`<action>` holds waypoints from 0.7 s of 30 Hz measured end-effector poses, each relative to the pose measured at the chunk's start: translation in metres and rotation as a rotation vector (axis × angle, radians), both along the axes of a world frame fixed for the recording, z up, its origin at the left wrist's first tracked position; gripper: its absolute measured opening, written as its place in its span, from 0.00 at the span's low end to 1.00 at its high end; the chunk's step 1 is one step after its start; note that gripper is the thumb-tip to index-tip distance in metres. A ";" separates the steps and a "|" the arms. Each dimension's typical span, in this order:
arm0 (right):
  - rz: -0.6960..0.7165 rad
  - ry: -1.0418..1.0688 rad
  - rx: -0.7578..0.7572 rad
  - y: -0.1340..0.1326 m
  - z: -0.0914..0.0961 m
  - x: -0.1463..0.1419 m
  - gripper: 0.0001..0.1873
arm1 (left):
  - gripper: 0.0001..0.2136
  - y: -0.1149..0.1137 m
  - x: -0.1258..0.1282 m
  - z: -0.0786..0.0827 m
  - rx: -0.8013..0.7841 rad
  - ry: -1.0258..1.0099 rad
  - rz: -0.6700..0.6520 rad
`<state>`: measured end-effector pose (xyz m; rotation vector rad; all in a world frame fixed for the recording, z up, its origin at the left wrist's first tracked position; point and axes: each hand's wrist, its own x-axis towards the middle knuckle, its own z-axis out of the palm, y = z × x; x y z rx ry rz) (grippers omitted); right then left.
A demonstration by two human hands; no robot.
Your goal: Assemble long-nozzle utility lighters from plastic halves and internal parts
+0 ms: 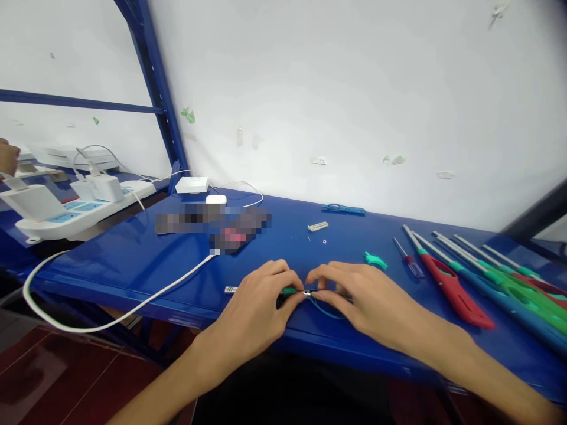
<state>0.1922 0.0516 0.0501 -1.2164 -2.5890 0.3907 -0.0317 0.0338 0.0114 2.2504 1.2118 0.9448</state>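
Note:
My left hand (263, 298) is closed around a metal lighter tube (231, 290), whose silvery end sticks out to the left. A green collar (289, 291) shows by its fingertips. Fingers of my right hand (357, 289) pinch a small dark lighter part, mostly hidden, just right of a shiny metal piece (307, 293) between the two hands. Under the right hand, a curved blue lighter shell (328, 310) shows in part. Beyond the hands lie a pale slender part (318, 226), a tiny pinkish piece (324, 241) and a green trigger-like piece (375, 260).
Several long-necked lighters (456, 289) and a screwdriver (411, 262) lie at the right. A blue shell (343, 209) rests near the wall. Left are blurred-out objects (239, 230), a white cable (133, 316) and a power strip (84, 209). Another person's hand (9, 158) shows far left.

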 end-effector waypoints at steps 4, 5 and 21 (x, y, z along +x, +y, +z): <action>0.012 -0.046 0.039 -0.001 -0.001 -0.001 0.08 | 0.07 -0.002 -0.001 -0.002 0.108 0.083 -0.029; 0.013 -0.046 0.047 -0.001 -0.001 0.000 0.08 | 0.08 -0.003 -0.001 -0.003 0.141 0.125 -0.035; -0.160 0.085 0.140 -0.024 -0.013 0.071 0.23 | 0.08 -0.002 -0.004 0.001 0.098 0.114 -0.088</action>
